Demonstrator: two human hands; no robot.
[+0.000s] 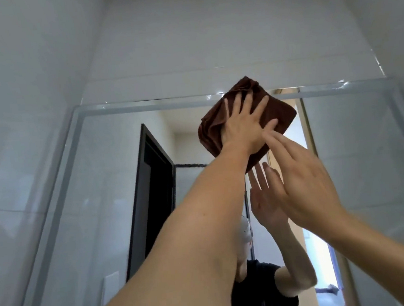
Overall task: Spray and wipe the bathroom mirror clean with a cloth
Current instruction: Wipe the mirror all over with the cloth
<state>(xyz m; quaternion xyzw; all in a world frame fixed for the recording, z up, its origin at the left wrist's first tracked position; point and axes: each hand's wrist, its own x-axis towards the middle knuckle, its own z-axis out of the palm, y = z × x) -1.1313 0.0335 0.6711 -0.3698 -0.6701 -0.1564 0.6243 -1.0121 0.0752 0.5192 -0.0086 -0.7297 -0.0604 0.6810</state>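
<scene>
A dark brown cloth [283, 115] is pressed flat against the top edge of the bathroom mirror [101, 186], partly over its bevelled frame. My left hand [245, 124] lies spread on the cloth with straight fingers, the arm reaching up from the lower left. My right hand [303, 183] is raised just below and to the right of the cloth, fingers straight, holding nothing; its fingertips come close to my left thumb. Its reflection shows in the glass beside it. No spray bottle is in view.
White tiled wall [210, 42] surrounds the mirror above and on both sides. The glass reflects a dark door frame [151, 194], a bright doorway [314, 252] and a person in a black shirt.
</scene>
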